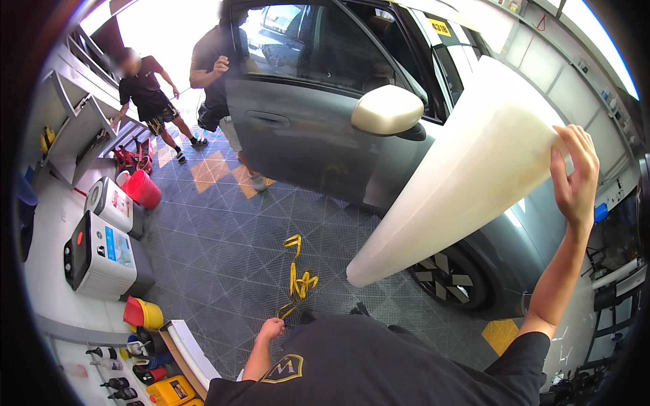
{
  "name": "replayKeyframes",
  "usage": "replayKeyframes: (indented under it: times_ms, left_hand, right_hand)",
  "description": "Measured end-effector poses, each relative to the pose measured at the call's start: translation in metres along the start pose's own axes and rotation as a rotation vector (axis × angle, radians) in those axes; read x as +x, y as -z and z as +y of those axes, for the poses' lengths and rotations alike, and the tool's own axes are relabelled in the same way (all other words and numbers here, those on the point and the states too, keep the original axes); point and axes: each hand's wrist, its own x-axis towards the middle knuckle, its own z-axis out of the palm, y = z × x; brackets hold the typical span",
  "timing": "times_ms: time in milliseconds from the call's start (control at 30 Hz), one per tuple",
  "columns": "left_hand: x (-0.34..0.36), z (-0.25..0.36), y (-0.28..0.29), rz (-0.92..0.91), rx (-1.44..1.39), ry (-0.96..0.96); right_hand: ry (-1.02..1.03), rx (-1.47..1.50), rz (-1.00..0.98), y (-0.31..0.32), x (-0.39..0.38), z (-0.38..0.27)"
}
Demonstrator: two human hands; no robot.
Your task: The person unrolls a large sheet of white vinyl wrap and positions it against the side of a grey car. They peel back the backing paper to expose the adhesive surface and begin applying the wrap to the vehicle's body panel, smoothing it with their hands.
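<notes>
My right hand [575, 172] is raised at the right, its fingers closed on the edge of a large sheet of whitish, translucent film [467, 162]. The sheet curls into a long cone that tapers down toward the floor, in front of the car's front side. Low in the middle, my left hand [272, 329] is closed beside my body. A yellow measuring tape [298, 281] runs up to its fingers, and the rest trails in loose folds over the floor. The exact grip on the tape is too small to make out fully.
A grey car [305, 149] stands ahead with its door open; its pale mirror [387, 110] juts out. Two people are beyond the door and at the left shelves [71, 128]. White-and-black machines [108, 257], a red bucket [143, 189] and several bottles line the left wall.
</notes>
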Motion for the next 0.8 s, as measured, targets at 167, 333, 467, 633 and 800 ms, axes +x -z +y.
replayKeyframes:
  times_ms: [167, 333, 467, 633, 800]
  left_hand:
    - [0.005, -0.022, 0.035, 0.096, -0.004, 0.042]
    - [0.005, -0.007, 0.048, 0.21, -0.114, 0.058]
    - [0.002, 0.007, 0.035, 0.198, -0.081, 0.085]
    - [0.007, 0.005, -0.004, 0.114, -0.086, 0.015]
    - [-0.002, -0.004, -0.037, -0.004, -0.03, -0.024]
  right_hand:
    - [-0.167, -0.151, 0.266, -0.05, 0.0, -0.016]
    - [-0.191, 0.055, 0.55, -0.056, -0.009, -0.009]
    - [-0.247, 0.149, 0.629, -0.055, -0.022, -0.01]
    - [-0.232, 0.306, 0.648, -0.047, -0.033, -0.008]
    - [-0.154, 0.287, 0.62, -0.047, -0.032, -0.006]
